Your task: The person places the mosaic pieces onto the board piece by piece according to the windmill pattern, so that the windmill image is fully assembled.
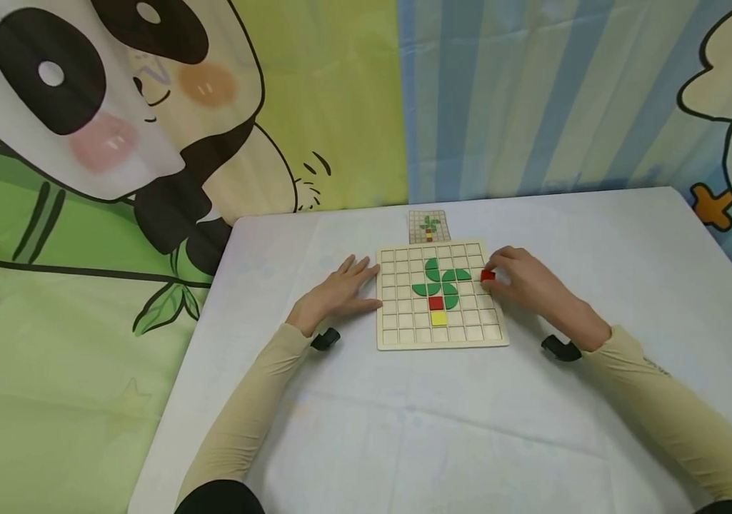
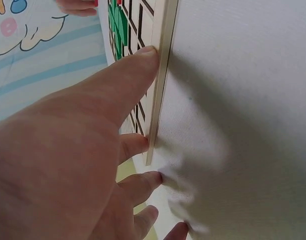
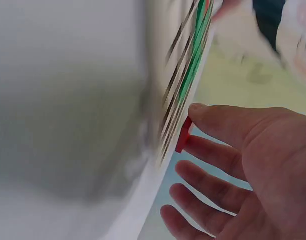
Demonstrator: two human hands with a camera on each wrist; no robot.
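Observation:
A pale wooden grid board (image 1: 398, 325) lies flat on the table. Green quarter-round tiles (image 1: 432, 271) form a pinwheel near its middle, with a red square tile (image 1: 436, 303) and a yellow square tile (image 1: 438, 318) in a column below. My left hand (image 1: 338, 291) rests at the board's left edge, fingers spread, thumb and a fingertip touching the rim. Over the right edge, my right hand (image 1: 523, 280) pinches another red tile (image 3: 183, 135) between thumb and index finger; its other fingers are loosely bent.
Behind the board's far edge lies a small pattern card (image 1: 428, 226) printted with a similar pinwheel figure. A white cloth covers the table (image 1: 404, 428). Cartoon curtains (image 1: 333, 107) hang at the table's back edge. Black straps (image 1: 561, 348) sit at both wrists.

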